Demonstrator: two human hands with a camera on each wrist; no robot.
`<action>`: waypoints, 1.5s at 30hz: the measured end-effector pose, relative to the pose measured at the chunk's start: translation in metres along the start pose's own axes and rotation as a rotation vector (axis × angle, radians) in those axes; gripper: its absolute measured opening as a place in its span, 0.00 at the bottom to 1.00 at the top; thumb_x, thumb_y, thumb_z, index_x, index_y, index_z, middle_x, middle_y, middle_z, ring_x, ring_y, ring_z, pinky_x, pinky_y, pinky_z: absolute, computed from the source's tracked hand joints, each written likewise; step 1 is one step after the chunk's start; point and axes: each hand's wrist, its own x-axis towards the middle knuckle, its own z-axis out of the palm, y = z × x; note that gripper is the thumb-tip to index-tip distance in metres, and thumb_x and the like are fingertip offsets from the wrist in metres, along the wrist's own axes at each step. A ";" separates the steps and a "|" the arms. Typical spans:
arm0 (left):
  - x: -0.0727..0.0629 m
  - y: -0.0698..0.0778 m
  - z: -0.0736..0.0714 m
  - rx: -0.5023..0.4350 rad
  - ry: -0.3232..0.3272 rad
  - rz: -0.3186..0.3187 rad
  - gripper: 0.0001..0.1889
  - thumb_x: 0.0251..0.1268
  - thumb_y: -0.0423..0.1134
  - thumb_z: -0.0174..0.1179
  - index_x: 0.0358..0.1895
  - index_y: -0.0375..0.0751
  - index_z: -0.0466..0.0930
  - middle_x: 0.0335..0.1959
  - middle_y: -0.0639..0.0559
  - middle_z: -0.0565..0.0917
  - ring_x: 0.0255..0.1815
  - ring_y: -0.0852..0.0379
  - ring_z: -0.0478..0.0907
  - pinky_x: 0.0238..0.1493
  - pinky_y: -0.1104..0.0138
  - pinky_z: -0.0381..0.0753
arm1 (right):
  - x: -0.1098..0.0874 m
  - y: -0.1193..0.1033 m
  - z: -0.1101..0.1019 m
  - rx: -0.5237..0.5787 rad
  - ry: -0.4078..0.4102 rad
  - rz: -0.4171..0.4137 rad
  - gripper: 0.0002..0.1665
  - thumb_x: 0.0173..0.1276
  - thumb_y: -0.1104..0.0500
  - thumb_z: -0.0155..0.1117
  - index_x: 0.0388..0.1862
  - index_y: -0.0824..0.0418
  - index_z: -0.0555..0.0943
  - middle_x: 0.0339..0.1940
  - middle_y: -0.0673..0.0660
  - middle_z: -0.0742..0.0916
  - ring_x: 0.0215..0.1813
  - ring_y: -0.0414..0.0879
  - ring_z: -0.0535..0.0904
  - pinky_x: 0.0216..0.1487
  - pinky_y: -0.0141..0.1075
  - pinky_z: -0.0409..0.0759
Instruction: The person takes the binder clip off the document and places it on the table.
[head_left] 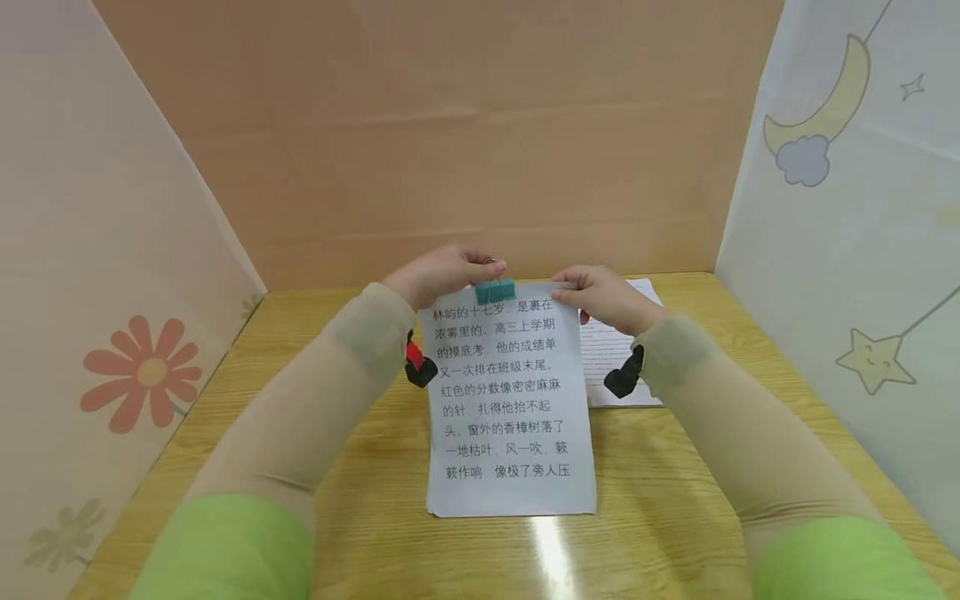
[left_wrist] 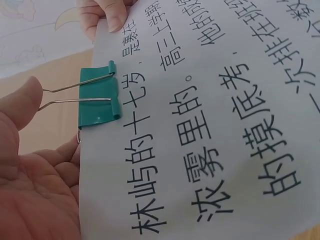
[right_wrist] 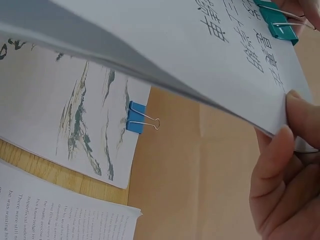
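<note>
A stack of white sheets (head_left: 510,498) printed with large Chinese characters is held up over the table, its top edge toward the back. A teal binder clip (head_left: 496,292) sits on that top edge, near the middle. My left hand (head_left: 446,273) pinches the clip's wire handles, with the thumb on the near handle (left_wrist: 75,85) in the left wrist view and the other fingers behind. At the top right corner, my right hand (head_left: 606,293) pinches the stack between thumb and fingers. The sheets' edges bow slightly apart in the right wrist view.
Behind the held stack, sheets with small print (head_left: 611,367) lie on the wooden table (head_left: 360,542). Sheets with a landscape painting (right_wrist: 45,100) carry a blue binder clip (right_wrist: 136,118). Brown paper (head_left: 450,125) covers the back, and patterned panels stand at both sides.
</note>
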 end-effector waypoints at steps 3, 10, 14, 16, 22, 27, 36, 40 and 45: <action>-0.001 0.000 0.000 -0.015 0.007 0.004 0.31 0.61 0.61 0.61 0.65 0.52 0.70 0.54 0.54 0.76 0.54 0.51 0.75 0.64 0.53 0.63 | 0.000 0.000 0.000 0.025 0.000 0.008 0.14 0.73 0.58 0.58 0.53 0.62 0.80 0.39 0.58 0.86 0.34 0.51 0.78 0.31 0.38 0.75; 0.000 0.001 0.007 -0.005 0.071 0.065 0.24 0.67 0.55 0.58 0.61 0.48 0.74 0.54 0.55 0.77 0.61 0.52 0.67 0.68 0.52 0.58 | -0.003 -0.001 0.000 0.036 0.005 0.008 0.16 0.72 0.59 0.59 0.54 0.66 0.78 0.40 0.59 0.86 0.35 0.48 0.78 0.31 0.36 0.76; -0.001 0.001 0.010 0.023 0.104 0.093 0.23 0.68 0.54 0.57 0.60 0.47 0.75 0.54 0.55 0.79 0.62 0.53 0.68 0.68 0.52 0.59 | -0.005 -0.002 0.000 0.034 0.012 0.005 0.17 0.72 0.59 0.59 0.55 0.66 0.78 0.41 0.59 0.86 0.35 0.47 0.79 0.31 0.36 0.76; -0.002 0.001 0.012 0.031 0.123 0.098 0.23 0.68 0.54 0.57 0.61 0.47 0.75 0.55 0.55 0.79 0.63 0.53 0.68 0.68 0.53 0.59 | -0.006 -0.002 0.000 0.034 0.018 0.004 0.17 0.72 0.59 0.59 0.55 0.66 0.79 0.41 0.59 0.86 0.34 0.47 0.79 0.31 0.37 0.76; -0.004 0.000 0.016 0.058 0.184 0.112 0.25 0.68 0.55 0.57 0.63 0.48 0.74 0.58 0.56 0.77 0.63 0.55 0.68 0.68 0.55 0.61 | -0.006 0.000 0.002 0.047 0.033 0.017 0.17 0.72 0.58 0.59 0.55 0.65 0.79 0.41 0.59 0.86 0.32 0.47 0.78 0.32 0.40 0.76; -0.003 -0.001 0.020 0.058 0.226 0.132 0.23 0.70 0.54 0.55 0.62 0.46 0.74 0.56 0.55 0.79 0.62 0.56 0.69 0.67 0.57 0.63 | -0.006 0.003 0.004 0.056 0.050 0.029 0.17 0.72 0.58 0.59 0.55 0.66 0.79 0.45 0.60 0.84 0.30 0.46 0.75 0.34 0.41 0.75; -0.001 -0.005 0.024 0.020 0.278 0.157 0.23 0.71 0.51 0.55 0.63 0.46 0.73 0.55 0.55 0.79 0.60 0.57 0.72 0.66 0.60 0.65 | -0.005 0.006 0.006 0.046 0.063 0.023 0.16 0.72 0.58 0.59 0.54 0.66 0.79 0.47 0.61 0.83 0.30 0.46 0.74 0.33 0.39 0.75; -0.001 -0.007 0.023 -0.027 0.320 0.180 0.20 0.71 0.51 0.54 0.61 0.49 0.75 0.54 0.57 0.79 0.58 0.58 0.72 0.66 0.60 0.65 | -0.006 0.005 0.005 0.047 0.058 0.020 0.17 0.72 0.58 0.59 0.54 0.67 0.80 0.48 0.60 0.83 0.38 0.47 0.73 0.33 0.36 0.75; -0.004 -0.008 0.019 -0.077 0.370 0.213 0.17 0.71 0.52 0.53 0.56 0.51 0.77 0.50 0.59 0.80 0.54 0.59 0.73 0.63 0.59 0.67 | -0.007 0.006 0.005 0.054 0.056 0.032 0.16 0.72 0.58 0.59 0.54 0.67 0.80 0.48 0.60 0.83 0.39 0.48 0.76 0.34 0.36 0.75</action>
